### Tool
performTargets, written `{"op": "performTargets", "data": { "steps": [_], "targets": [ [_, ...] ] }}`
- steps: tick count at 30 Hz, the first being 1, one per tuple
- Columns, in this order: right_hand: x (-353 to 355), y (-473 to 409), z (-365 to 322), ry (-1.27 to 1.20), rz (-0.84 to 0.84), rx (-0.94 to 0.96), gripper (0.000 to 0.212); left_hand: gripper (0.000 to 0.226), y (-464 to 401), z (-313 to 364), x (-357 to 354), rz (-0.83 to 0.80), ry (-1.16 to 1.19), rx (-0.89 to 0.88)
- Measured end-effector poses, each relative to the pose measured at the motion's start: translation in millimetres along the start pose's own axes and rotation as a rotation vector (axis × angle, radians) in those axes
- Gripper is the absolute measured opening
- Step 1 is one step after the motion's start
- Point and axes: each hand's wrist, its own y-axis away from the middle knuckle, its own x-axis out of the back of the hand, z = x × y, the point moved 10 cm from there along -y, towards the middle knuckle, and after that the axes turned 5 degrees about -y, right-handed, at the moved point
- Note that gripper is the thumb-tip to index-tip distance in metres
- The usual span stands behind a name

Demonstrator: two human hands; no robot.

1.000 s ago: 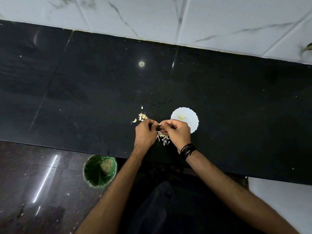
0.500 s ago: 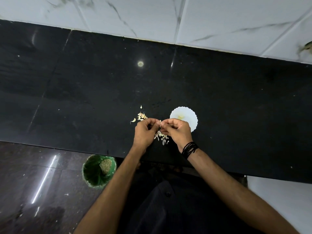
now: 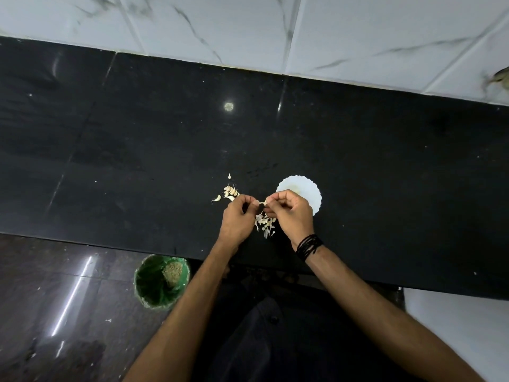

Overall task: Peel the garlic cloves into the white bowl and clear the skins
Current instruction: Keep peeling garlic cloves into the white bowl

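Peeling midway: left hand (image 3: 237, 214) and right hand (image 3: 292, 212) pinch one clove (image 3: 262, 202) beside the white bowl (image 3: 311, 192); unpeeled cloves (image 3: 230, 192) remain far-left, skins (image 3: 265, 223) uncleared.

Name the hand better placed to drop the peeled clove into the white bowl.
Right. The right hand is just in front of the white bowl, partly overlapping its rim, and pinches the garlic clove. The left hand is farther from the bowl, nearer the unpeeled cloves.

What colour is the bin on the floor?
Green. The bin stands on the floor below the counter edge, seen in the head view.
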Motion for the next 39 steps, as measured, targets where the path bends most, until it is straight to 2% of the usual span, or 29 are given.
{"op": "performTargets", "data": {
  "steps": [11,17,21,28,32,39],
  "targets": [
    [9.8,-1.3,-2.2,0.107,0.106,0.074,0.008,0.015,1.9,-2.4,-7.8,-0.051,-0.051,0.037],
    [9.3,1.6,-7.7,0.179,0.111,0.134,0.014,0.015,5.7,10.6,-9.9,-0.064,0.106,-0.024],
    [8.4,5.1,-12.0,0.169,0.119,0.148,0.014,0.009,8.2,16.7,-7.1,-0.019,0.034,-0.070],
    [5.0,7.0,-12.1,0.187,0.090,0.154,0.008,0.013,8.8,21.2,-3.7,0.013,-0.071,-0.082],
    [-0.4,8.6,-15.3,0.301,0.043,0.190,0.010,0.016,9.5,19.0,-4.0,0.020,-0.211,-0.077],
    [-14.2,15.0,-27.1,0.578,0.015,0.362,0.010,0.016,15.0,29.9,-10.9,0.011,-0.362,-0.070]
  ]
}}
